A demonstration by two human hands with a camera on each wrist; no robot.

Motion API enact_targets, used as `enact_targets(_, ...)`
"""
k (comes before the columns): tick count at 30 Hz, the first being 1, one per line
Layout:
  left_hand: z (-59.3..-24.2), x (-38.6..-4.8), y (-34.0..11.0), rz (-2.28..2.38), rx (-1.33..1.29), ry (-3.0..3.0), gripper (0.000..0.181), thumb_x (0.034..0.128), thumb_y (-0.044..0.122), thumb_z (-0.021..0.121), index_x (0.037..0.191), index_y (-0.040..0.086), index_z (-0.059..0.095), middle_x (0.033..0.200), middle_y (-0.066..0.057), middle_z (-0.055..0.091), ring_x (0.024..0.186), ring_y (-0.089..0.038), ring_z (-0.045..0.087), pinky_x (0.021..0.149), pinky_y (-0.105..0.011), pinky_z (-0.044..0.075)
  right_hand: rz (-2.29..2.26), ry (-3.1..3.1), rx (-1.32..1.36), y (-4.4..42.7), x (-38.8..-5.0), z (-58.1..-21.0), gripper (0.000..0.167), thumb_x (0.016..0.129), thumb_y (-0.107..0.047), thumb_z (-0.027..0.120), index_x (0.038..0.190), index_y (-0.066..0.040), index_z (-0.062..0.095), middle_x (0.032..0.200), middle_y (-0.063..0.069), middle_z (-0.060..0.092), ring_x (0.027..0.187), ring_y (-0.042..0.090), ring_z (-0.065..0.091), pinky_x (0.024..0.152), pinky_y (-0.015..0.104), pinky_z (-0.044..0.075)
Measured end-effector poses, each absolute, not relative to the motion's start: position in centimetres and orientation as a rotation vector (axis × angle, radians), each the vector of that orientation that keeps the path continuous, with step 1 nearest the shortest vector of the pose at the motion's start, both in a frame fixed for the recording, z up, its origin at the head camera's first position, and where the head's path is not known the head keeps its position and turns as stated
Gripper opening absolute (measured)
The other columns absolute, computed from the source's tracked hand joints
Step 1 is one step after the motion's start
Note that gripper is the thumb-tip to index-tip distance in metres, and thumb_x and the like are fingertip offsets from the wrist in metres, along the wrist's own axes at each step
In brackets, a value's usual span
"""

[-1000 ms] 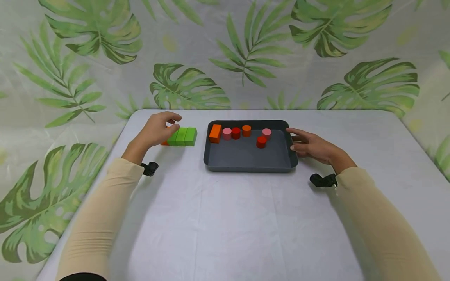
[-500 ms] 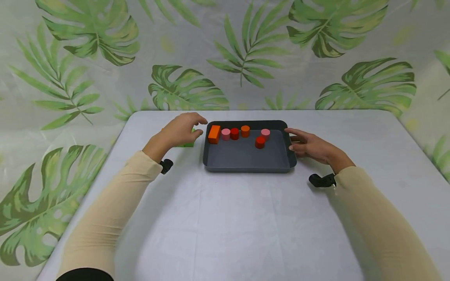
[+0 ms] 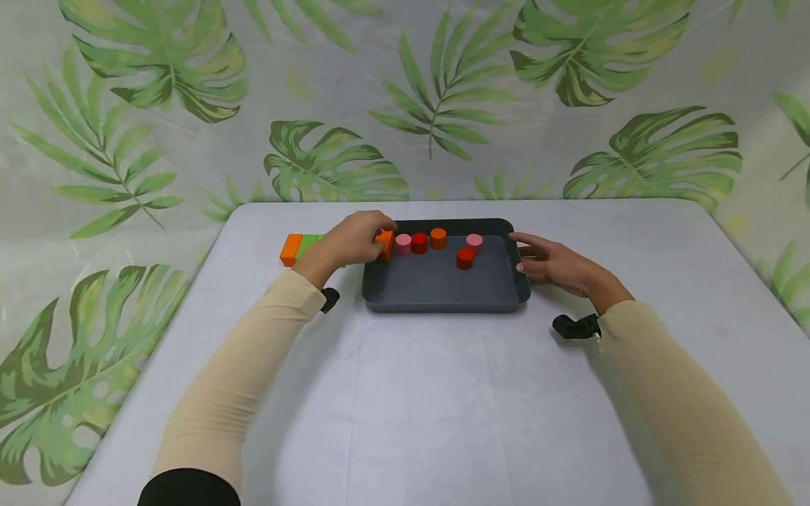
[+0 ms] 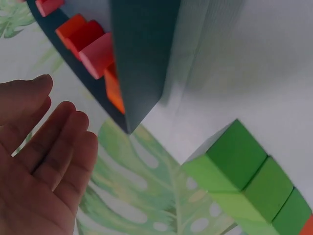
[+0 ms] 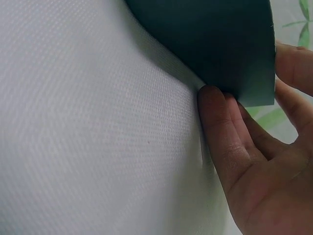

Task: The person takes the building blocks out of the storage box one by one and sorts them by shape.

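Observation:
My left hand point(image 3: 353, 242) hovers over the left end of a dark grey baking tray point(image 3: 443, 295), its fingers beside an orange block point(image 3: 387, 247) in the tray's far-left corner. In the left wrist view that hand point(image 4: 44, 166) has extended fingers with nothing between them, and the orange block point(image 4: 114, 88) lies inside the tray wall. At the tray's right side, my right hand point(image 3: 563, 268) touches the outer wall and rim with fairly straight fingers; the right wrist view shows the fingertips point(image 5: 212, 98) against the tray's corner.
Inside the tray stand several small cylinders: pink point(image 3: 403, 244), red point(image 3: 419, 243) and orange point(image 3: 438, 238) in a row, with another pink point(image 3: 474, 242) and red point(image 3: 465, 258) to the right. Left of the tray lie green blocks point(image 4: 239, 154) and another orange block point(image 3: 291, 249) on the white-covered table.
My left hand has moved right, from above the green blocks to the orange block in the tray. The right hand stays at the tray's right side.

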State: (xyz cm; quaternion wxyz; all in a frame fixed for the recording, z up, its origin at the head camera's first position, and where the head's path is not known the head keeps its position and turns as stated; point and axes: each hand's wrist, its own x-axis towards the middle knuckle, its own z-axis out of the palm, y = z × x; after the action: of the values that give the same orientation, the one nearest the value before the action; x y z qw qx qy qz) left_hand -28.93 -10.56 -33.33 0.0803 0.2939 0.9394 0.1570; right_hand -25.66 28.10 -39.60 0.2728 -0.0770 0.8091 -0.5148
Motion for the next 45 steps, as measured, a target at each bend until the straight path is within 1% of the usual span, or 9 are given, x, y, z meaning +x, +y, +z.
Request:
enact_targets(5,-34.5,-29.4,-9.9,0.287,0.810,2.797,0.049,0.0869,0.003,0.058,0.136,0.002,0.057,0.135,-0.015,0.059,0.117,-0.031,0.057,0.105,-0.044,0.048,-1.389,2.174,-0.210,27.9,-25.5,-39.6,0.076,0.101,-0.015,0.054,0.161,-0.026,0.008,0.165,0.022,0.011,0.150,0.043,0.024,0.119,0.057,0.029)
enact_targets(8,-35.1,-29.6,-9.8,0.213,0.806,2.807,0.047,0.0861,0.003,0.059,0.133,0.000,0.058,0.130,-0.016,0.060,0.111,-0.031,0.057,0.102,-0.043,0.049,-1.394,2.164,-0.219,27.8,-25.4,-39.5,0.076,0.102,-0.015,0.054,0.161,-0.026,0.008,0.165,0.023,0.011,0.151,0.044,0.023,0.119,0.057,0.028)
enact_targets(13,-35.8,-29.8,-9.8,0.176,0.811,2.857,0.042,0.0838,0.001,0.061,0.126,0.000,0.061,0.125,-0.016,0.060,0.108,-0.031,0.056,0.099,-0.041,0.051,-1.395,2.159,-0.225,27.7,-25.3,-39.5,0.076,0.102,-0.015,0.054,0.161,-0.025,0.007,0.165,0.023,0.011,0.151,0.044,0.023,0.119,0.057,0.029)
enact_targets(20,-36.3,-29.9,-9.6,0.076,0.789,2.909,0.044,0.0840,0.005,0.065,0.128,0.001,0.061,0.124,-0.015,0.061,0.108,-0.033,0.055,0.095,-0.043,0.052,-1.397,2.162,-0.213,27.9,-25.4,-39.5,0.076,0.102,-0.014,0.054,0.161,-0.025,0.008,0.165,0.022,0.012,0.151,0.043,0.025,0.119,0.057,0.029)
enact_targets(31,-36.7,-29.8,-9.3,0.061,0.815,2.942,0.046,0.0845,0.006,0.066,0.129,0.000,0.060,0.128,-0.017,0.060,0.110,-0.033,0.056,0.097,-0.043,0.052,-1.400,2.163,-0.207,28.1,-25.4,-39.5,0.075,0.101,-0.013,0.054,0.161,-0.024,0.009,0.165,0.022,0.013,0.150,0.042,0.026,0.119,0.057,0.029)
enact_targets(35,-36.7,-29.7,-9.0,-0.045,0.878,2.981,0.041,0.0848,0.012,0.067,0.125,0.002,0.064,0.123,-0.016,0.064,0.108,-0.033,0.057,0.095,-0.044,0.051,-1.395,2.167,-0.208,28.1,-25.4,-39.5,0.076,0.102,-0.014,0.054,0.161,-0.025,0.009,0.165,0.022,0.013,0.150,0.042,0.026,0.119,0.057,0.029)
enact_targets(38,-36.7,-29.6,-8.7,-0.022,0.903,2.976,0.040,0.0860,0.015,0.068,0.124,0.003,0.065,0.121,-0.014,0.063,0.107,-0.031,0.057,0.094,-0.043,0.051,-1.387,2.177,-0.204,28.1,-25.5,-39.5,0.075,0.102,-0.015,0.054,0.161,-0.026,0.009,0.165,0.022,0.013,0.150,0.043,0.025,0.119,0.057,0.029)
enact_targets(42,-36.6,-29.6,-8.4,0.118,0.879,2.910,0.044,0.0876,0.015,0.066,0.130,0.003,0.061,0.127,-0.014,0.058,0.111,-0.030,0.054,0.095,-0.039,0.052,-1.384,2.180,-0.210,28.1,-25.6,-39.5,0.076,0.101,-0.016,0.055,0.161,-0.025,0.009,0.165,0.023,0.013,0.150,0.044,0.025,0.119,0.057,0.029)
enact_targets(45,-36.5,-29.6,-8.3,0.150,0.863,2.886,0.046,0.0868,0.013,0.065,0.131,0.003,0.059,0.130,-0.015,0.056,0.112,-0.030,0.053,0.097,-0.039,0.051,-1.391,2.174,-0.211,28.1,-25.6,-39.5,0.076,0.101,-0.016,0.055,0.161,-0.024,0.009,0.165,0.024,0.013,0.150,0.044,0.025,0.119,0.057,0.029)
